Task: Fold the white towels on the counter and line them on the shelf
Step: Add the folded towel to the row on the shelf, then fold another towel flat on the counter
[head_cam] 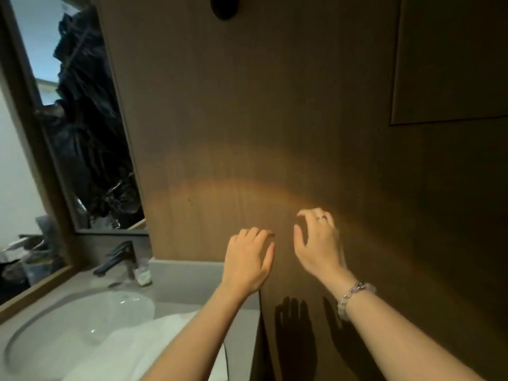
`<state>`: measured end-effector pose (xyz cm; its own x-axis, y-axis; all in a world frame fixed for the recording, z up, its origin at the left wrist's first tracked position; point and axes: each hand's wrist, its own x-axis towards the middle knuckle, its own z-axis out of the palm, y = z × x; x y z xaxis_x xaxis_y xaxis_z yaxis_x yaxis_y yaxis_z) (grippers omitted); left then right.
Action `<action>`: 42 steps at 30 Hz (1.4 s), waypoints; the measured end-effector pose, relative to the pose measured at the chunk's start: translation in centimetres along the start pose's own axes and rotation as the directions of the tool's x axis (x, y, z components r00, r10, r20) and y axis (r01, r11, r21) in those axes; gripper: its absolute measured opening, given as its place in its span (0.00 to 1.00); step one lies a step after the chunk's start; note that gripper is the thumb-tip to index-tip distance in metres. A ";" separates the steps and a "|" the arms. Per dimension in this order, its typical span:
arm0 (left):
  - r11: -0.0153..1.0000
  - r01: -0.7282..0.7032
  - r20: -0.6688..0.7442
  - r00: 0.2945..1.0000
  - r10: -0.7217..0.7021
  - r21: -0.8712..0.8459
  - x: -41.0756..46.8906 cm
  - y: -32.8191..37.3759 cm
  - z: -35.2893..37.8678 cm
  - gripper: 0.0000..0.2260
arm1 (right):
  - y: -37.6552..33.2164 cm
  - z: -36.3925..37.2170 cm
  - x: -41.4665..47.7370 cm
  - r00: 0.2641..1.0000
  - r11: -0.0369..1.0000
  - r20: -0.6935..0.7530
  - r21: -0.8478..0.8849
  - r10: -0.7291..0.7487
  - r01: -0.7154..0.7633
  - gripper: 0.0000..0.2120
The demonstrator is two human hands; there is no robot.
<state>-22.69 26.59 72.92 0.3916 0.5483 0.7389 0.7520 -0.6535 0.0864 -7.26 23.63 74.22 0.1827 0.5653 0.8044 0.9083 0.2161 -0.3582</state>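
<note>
Head view takes in a tall brown wood-grain wall panel (275,105) that fills most of the scene, lit by a warm arc of light across its middle, with a rectangular inset panel (453,59) at its upper right. To the left hangs a wood-framed mirror (82,105) showing a dark, blurred reflection. Below it runs a pale grey stone counter (192,281), whose right edge meets the wall panel. Set into the counter is a round white basin (82,320). A crumpled white towel (143,345) lies unfolded at the counter's near edge, spilling over the basin's near right rim and passing under the left forearm. No shelf can be made out. The left hand (247,262) is raised in front of the wall panel above the counter's right edge, its fingers bent loosely forward and holding nothing. The right hand (319,243) is just beside it and slightly higher, fingers and thumb loosely curved with a gap between them, also empty. Both hands cast shadows on the panel below. A black lever faucet (118,257) stands at the counter's back edge behind the basin, with a small white container (143,274) just beside it. A pale bead bracelet (354,292) circles the right wrist, and a thin ring (322,217) sits on one right finger.
</note>
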 end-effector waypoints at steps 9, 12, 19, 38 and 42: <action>0.955 0.276 0.098 0.953 -0.287 0.110 -10.9 -4.6 2.9 0.15 | -1.6 7.6 -10.0 0.959 0.997 0.273 -0.002 -0.072 0.075 0.08; 0.946 0.281 0.139 0.942 -0.304 0.164 -14.0 -6.5 2.5 0.17 | -3.2 8.5 -11.3 0.929 0.997 0.361 0.040 -0.079 0.069 0.08; 0.927 0.320 0.137 0.927 -0.349 0.195 -18.5 -11.1 1.9 0.16 | -7.9 12.7 -13.9 0.896 0.990 0.424 0.095 -0.134 0.103 0.10; 0.988 0.035 0.264 0.962 -0.073 0.147 -24.3 -33.4 1.1 0.16 | -22.1 27.3 -17.6 0.808 0.995 0.587 -0.103 0.055 0.007 0.13; 0.992 0.081 0.304 0.947 -0.106 0.095 -25.0 -34.8 1.8 0.16 | -22.9 28.7 -18.2 0.794 0.989 0.600 -0.144 0.102 -0.019 0.14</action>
<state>-57.65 36.56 50.27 0.4521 0.7471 0.4873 0.8281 -0.5545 0.0818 -42.13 31.26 54.22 0.0122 0.9482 0.3175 0.9493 0.0888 -0.3015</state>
